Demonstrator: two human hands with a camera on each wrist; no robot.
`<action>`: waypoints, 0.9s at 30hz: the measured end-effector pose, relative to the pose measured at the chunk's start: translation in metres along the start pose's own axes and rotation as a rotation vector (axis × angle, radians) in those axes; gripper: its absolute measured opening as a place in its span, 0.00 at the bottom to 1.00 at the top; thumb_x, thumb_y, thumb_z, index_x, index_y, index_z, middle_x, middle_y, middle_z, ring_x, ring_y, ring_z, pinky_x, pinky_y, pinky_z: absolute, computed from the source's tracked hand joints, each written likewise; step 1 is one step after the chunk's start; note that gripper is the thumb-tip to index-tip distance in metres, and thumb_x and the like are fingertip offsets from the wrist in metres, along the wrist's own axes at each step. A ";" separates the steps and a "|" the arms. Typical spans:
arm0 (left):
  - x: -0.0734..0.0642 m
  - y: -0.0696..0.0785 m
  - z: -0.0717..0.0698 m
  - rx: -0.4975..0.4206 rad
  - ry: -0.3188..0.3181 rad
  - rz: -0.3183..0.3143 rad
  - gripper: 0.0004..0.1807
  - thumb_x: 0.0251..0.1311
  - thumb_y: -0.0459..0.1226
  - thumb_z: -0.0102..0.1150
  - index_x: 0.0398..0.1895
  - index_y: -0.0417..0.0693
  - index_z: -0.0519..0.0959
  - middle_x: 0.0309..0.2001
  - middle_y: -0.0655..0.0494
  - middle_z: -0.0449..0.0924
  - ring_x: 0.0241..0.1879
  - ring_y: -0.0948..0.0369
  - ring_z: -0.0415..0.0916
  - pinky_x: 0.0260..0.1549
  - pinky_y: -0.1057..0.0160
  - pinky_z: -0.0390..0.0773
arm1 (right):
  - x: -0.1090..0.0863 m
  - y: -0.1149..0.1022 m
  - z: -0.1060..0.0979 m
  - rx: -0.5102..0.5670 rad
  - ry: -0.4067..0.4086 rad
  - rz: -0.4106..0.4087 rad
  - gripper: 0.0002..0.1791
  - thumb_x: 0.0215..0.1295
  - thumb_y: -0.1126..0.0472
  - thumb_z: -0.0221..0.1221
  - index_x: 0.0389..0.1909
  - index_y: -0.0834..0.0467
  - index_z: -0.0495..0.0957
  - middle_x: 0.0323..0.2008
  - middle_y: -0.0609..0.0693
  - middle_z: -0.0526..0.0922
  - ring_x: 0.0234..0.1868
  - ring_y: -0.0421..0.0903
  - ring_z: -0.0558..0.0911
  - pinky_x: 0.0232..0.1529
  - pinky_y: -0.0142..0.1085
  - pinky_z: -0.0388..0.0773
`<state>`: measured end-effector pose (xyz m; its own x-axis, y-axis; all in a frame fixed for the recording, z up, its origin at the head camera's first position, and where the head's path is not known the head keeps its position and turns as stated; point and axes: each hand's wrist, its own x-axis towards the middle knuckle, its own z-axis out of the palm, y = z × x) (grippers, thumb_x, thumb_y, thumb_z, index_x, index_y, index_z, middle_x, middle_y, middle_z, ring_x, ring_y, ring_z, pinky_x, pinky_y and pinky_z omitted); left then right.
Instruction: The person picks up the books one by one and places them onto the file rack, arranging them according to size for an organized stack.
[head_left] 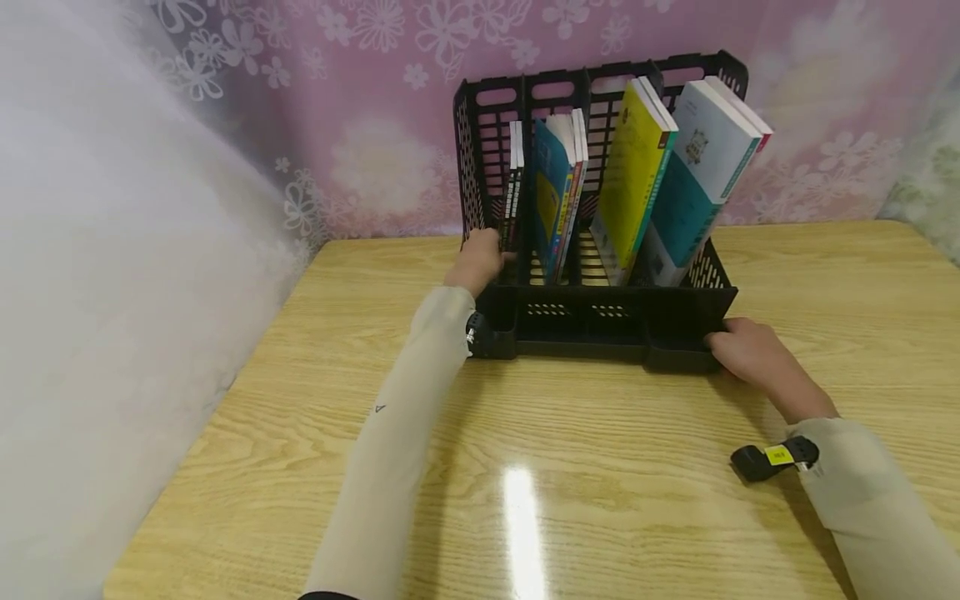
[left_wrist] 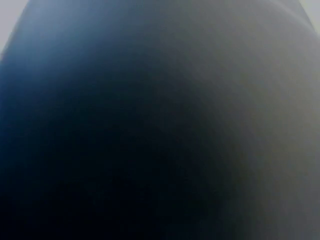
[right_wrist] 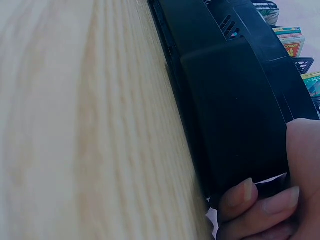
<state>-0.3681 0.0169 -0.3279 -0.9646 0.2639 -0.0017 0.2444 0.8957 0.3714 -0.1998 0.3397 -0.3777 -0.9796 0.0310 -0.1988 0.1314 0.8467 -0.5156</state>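
Observation:
A black plastic book rack [head_left: 585, 323] with slatted walls stands on the table, several books upright in its compartments. My left hand [head_left: 476, 258] grips the rack's left side near the front, beside two thin books with black spines [head_left: 512, 192]. At the front right corner my right hand [head_left: 748, 350] holds the rack. In the right wrist view, fingertips [right_wrist: 280, 201] curl against the rack's end, with the thumb [right_wrist: 305, 150] over its edge. The left wrist view is a dark blur that hides the left hand.
Blue-covered books [head_left: 553, 183], a yellow book [head_left: 630, 175] and white-and-teal books [head_left: 697, 167] lean in the other compartments. Behind the wooden table [head_left: 585, 442] hangs a pink floral curtain [head_left: 375, 125]; white cloth [head_left: 135, 292] drapes on the left.

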 end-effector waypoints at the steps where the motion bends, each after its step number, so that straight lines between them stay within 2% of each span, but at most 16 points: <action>1: -0.001 0.001 0.000 0.002 -0.004 -0.012 0.16 0.68 0.42 0.56 0.48 0.38 0.77 0.47 0.42 0.77 0.42 0.51 0.78 0.39 0.56 0.77 | 0.000 0.000 0.000 0.000 -0.003 0.000 0.19 0.66 0.59 0.39 0.36 0.73 0.69 0.21 0.57 0.75 0.24 0.51 0.75 0.27 0.38 0.68; 3: -0.001 0.002 0.001 0.013 -0.007 -0.030 0.18 0.68 0.42 0.55 0.55 0.39 0.74 0.50 0.42 0.76 0.45 0.51 0.78 0.40 0.57 0.77 | 0.001 0.001 0.000 -0.005 -0.003 -0.002 0.19 0.67 0.59 0.39 0.36 0.73 0.69 0.20 0.56 0.75 0.23 0.51 0.75 0.27 0.38 0.68; 6: 0.000 0.004 0.002 0.023 -0.022 -0.048 0.25 0.69 0.39 0.54 0.67 0.42 0.65 0.57 0.40 0.73 0.51 0.51 0.76 0.44 0.56 0.76 | 0.001 0.001 0.000 -0.004 -0.007 0.001 0.20 0.67 0.59 0.38 0.37 0.73 0.69 0.20 0.55 0.75 0.23 0.51 0.75 0.27 0.38 0.68; 9: 0.001 0.005 0.002 0.024 -0.035 -0.068 0.29 0.69 0.39 0.52 0.71 0.44 0.60 0.60 0.40 0.70 0.54 0.51 0.74 0.45 0.55 0.76 | 0.000 0.001 0.000 0.006 -0.015 0.006 0.20 0.67 0.58 0.38 0.37 0.73 0.68 0.20 0.55 0.74 0.23 0.50 0.74 0.27 0.38 0.67; 13: 0.001 0.006 0.002 0.041 -0.022 -0.058 0.24 0.70 0.44 0.51 0.65 0.43 0.67 0.58 0.40 0.71 0.54 0.50 0.74 0.46 0.54 0.76 | 0.000 0.000 -0.001 0.018 -0.026 0.010 0.20 0.66 0.58 0.38 0.38 0.73 0.68 0.21 0.56 0.74 0.23 0.50 0.75 0.26 0.37 0.68; 16: 0.000 0.006 0.002 0.057 -0.019 -0.034 0.20 0.70 0.47 0.50 0.51 0.39 0.77 0.50 0.41 0.76 0.44 0.51 0.78 0.40 0.57 0.77 | -0.001 0.000 -0.001 0.022 -0.030 0.012 0.21 0.66 0.58 0.38 0.40 0.75 0.68 0.24 0.58 0.74 0.23 0.50 0.75 0.26 0.37 0.68; 19: -0.001 0.006 0.002 0.045 0.000 -0.032 0.20 0.69 0.47 0.51 0.41 0.38 0.81 0.44 0.42 0.78 0.34 0.54 0.78 0.33 0.60 0.76 | -0.001 0.000 -0.001 0.023 -0.032 0.013 0.22 0.66 0.58 0.38 0.41 0.75 0.68 0.25 0.59 0.74 0.24 0.50 0.75 0.26 0.37 0.69; 23: -0.001 0.005 0.002 0.022 0.039 -0.030 0.17 0.68 0.44 0.54 0.44 0.39 0.80 0.43 0.44 0.78 0.33 0.57 0.74 0.32 0.61 0.73 | 0.000 0.000 -0.002 0.017 -0.029 0.010 0.21 0.66 0.59 0.38 0.40 0.75 0.68 0.24 0.58 0.74 0.24 0.50 0.75 0.27 0.37 0.68; 27: -0.001 0.005 0.001 0.013 0.029 -0.032 0.14 0.68 0.42 0.55 0.44 0.39 0.80 0.39 0.45 0.80 0.31 0.58 0.74 0.31 0.62 0.72 | 0.000 0.000 -0.002 0.009 -0.024 0.005 0.20 0.67 0.59 0.38 0.39 0.75 0.68 0.22 0.57 0.74 0.24 0.51 0.75 0.27 0.38 0.68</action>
<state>-0.3660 0.0213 -0.3272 -0.9743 0.2250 0.0133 0.2146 0.9081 0.3596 -0.2002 0.3407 -0.3764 -0.9750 0.0221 -0.2212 0.1375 0.8418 -0.5220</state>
